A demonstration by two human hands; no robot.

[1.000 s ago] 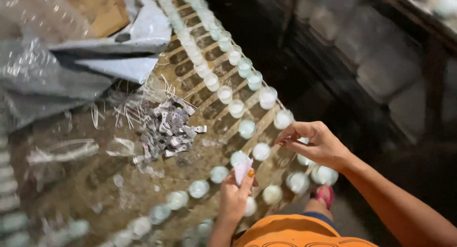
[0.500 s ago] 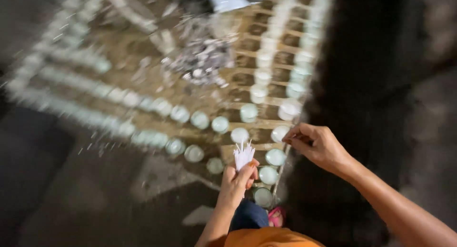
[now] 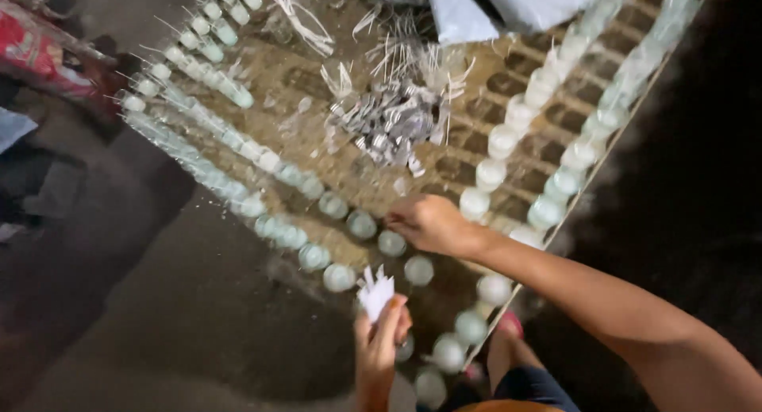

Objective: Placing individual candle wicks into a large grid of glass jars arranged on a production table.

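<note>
Wicks (image 3: 375, 291): white bunch sitting at 6 o'clock, left hand (image 3: 381, 340) grip pinching it tight. Right hand (image 3: 429, 224) grip curling, fingertips touching desk (image 3: 317, 102) beside pale cup (image 3: 391, 243).

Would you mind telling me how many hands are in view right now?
2. The left hand is low in the frame, holding a bunch of white wicks. The right hand reaches over the board by the small round cups. No others visible.
</note>
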